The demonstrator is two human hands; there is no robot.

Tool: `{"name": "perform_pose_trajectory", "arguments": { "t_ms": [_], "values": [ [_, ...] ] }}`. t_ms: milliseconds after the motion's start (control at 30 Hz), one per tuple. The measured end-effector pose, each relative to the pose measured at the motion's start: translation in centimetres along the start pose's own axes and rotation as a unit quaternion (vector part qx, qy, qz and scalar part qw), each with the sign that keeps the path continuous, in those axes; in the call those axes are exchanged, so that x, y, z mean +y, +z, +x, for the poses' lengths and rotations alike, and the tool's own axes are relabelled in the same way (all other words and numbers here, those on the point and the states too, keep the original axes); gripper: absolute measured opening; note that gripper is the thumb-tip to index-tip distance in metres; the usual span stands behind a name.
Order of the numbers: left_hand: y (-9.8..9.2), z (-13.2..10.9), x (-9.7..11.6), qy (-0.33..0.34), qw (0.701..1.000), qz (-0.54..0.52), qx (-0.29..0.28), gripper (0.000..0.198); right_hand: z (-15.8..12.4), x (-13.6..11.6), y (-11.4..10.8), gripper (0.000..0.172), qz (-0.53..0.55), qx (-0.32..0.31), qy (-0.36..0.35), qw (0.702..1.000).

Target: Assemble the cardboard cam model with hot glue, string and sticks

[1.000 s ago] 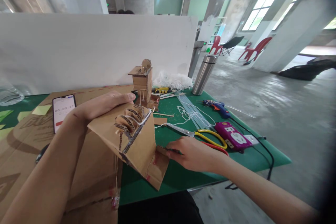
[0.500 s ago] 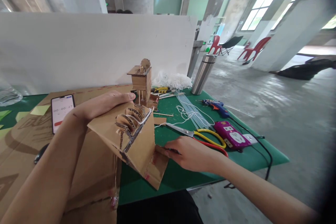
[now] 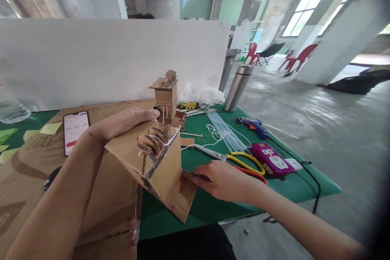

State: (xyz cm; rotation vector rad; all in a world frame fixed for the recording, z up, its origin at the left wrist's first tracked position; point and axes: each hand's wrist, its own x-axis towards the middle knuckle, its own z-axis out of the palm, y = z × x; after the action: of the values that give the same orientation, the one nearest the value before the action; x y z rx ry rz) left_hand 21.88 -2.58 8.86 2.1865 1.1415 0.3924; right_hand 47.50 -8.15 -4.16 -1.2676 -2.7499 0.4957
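My left hand (image 3: 122, 124) grips the top edge of a tilted cardboard panel (image 3: 161, 174), fingers wrapped over it. The panel carries a row of small cardboard ribs and a pale strip (image 3: 155, 146). My right hand (image 3: 222, 178) lies at the panel's lower right corner, fingers pinched on a thin dark tool (image 3: 199, 176) that touches the cardboard. A small cardboard tower model (image 3: 166, 95) stands just behind the panel on the green table (image 3: 213, 207).
Yellow-handled scissors (image 3: 240, 158), a purple power strip (image 3: 269, 158), a blue glue gun (image 3: 252, 125), clear glue sticks (image 3: 222, 130) and a steel flask (image 3: 237, 87) lie right of the panel. A phone showing a timer (image 3: 76, 130) rests on flat cardboard (image 3: 33, 170) at left. A white board (image 3: 106, 61) backs the table.
Hands and panel have barely moved. The phone timer reads one second more, and the view shifted slightly.
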Motion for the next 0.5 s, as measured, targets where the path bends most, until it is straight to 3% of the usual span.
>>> {"name": "perform_pose_trajectory", "arguments": {
  "t_ms": [233, 500],
  "values": [
    [0.0, -0.2, -0.2, 0.001, 1.000, -0.004, -0.009, 0.047, -1.4, 0.7, -0.8, 0.033, 0.009, 0.028, 0.050, 0.998],
    [-0.1, 0.0, 0.1, 0.000, 1.000, -0.001, -0.007, 0.049, -4.2, 3.2, -0.3, 0.034, 0.112, 0.099, 0.118, 0.982]
  ]
}}
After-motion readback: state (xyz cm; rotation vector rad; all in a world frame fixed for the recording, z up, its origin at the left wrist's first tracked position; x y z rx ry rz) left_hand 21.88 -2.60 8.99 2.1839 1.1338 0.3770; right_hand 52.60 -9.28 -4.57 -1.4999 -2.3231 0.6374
